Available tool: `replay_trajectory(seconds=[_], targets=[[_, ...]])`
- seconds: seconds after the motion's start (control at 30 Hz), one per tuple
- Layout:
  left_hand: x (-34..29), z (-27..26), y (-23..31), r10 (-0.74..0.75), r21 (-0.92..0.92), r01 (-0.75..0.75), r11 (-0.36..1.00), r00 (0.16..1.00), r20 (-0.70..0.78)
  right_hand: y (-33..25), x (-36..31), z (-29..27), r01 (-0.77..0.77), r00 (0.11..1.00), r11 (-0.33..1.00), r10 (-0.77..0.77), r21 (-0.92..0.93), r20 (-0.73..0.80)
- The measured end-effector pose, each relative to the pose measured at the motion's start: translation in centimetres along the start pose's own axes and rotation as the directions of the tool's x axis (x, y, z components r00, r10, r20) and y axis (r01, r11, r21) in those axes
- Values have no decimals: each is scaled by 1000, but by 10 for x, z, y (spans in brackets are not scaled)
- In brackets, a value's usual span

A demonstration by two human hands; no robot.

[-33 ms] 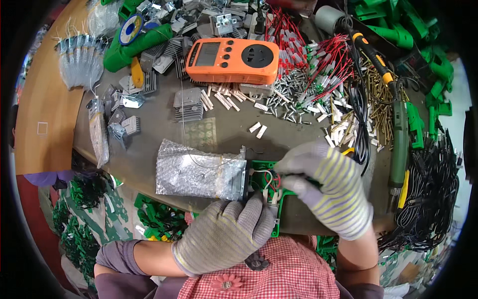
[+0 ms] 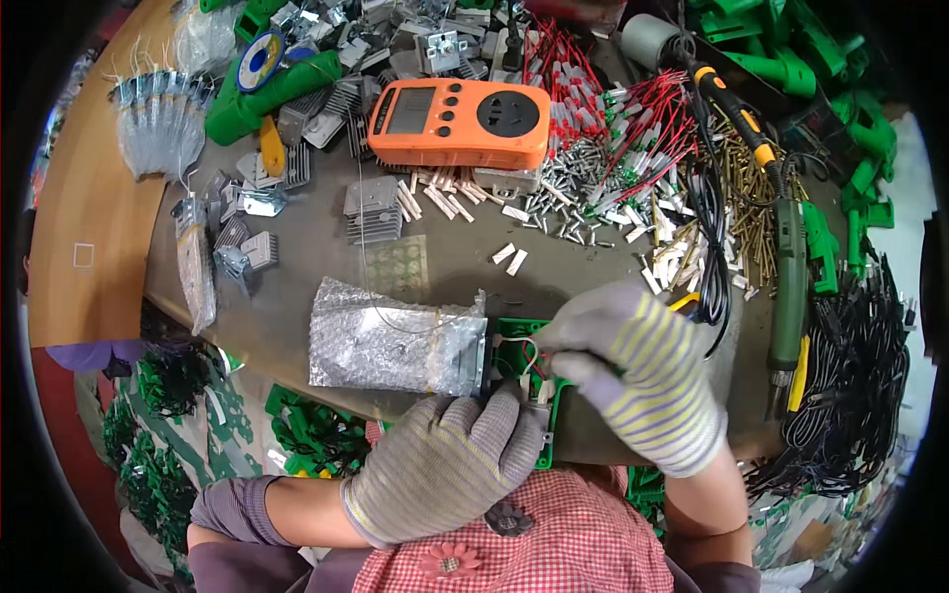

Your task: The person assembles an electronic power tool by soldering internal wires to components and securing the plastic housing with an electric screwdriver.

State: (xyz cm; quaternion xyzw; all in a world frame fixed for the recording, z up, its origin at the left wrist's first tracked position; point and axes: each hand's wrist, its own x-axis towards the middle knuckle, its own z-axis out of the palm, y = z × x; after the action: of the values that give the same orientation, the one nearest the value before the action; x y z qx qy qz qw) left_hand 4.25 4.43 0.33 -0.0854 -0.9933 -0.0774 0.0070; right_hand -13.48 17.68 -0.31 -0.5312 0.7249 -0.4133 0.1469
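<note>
A green plastic housing [image 2: 543, 457] lies near the table's front edge, with white and red wires [image 2: 530, 360] and pale connectors [image 2: 543, 392] inside. My left hand [image 2: 450, 463], in a grey striped glove, is closed on the housing's near left side, its fingertips partly hidden. Over the housing's right side, my right hand [image 2: 638, 371], in a matching glove, has thumb and forefinger pinched beside the wires. What sits between those fingertips is too small to make out. A bubble-wrapped part [image 2: 395, 341] with a metal end rests against the housing's left side, above my left hand.
An orange meter [image 2: 460, 124] with a socket stands behind. Screws [image 2: 573, 198], red-wired lamps [image 2: 583, 99] and small white blocks [image 2: 509, 255] lie around it. At right are a green electric screwdriver [image 2: 789, 296], a soldering iron [image 2: 733, 114] and black cables [image 2: 840, 395]. Metal heat sinks [image 2: 374, 210] sit at left.
My right hand has shifted slightly left and lower, its fingertips closer to the white wire. My left hand keeps its hold on the housing, almost unmoved.
</note>
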Motion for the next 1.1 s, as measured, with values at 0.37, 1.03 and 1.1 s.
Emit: replay_trajectory(seconds=[0.37,1.03,1.1], targets=[[6,-2,-2,-14,2,14,1000,986,-167,-7,0,-4,98,993,986,-88,-136,73],[3,-10,-6,-52,-57,49,997,998,-46,61,-11,-193,-446,812,656,10,-609,-584],[8,-12,-7,-21,-86,19,996,1000,-16,132,-44,-271,-489,872,377,204,-786,-445]])
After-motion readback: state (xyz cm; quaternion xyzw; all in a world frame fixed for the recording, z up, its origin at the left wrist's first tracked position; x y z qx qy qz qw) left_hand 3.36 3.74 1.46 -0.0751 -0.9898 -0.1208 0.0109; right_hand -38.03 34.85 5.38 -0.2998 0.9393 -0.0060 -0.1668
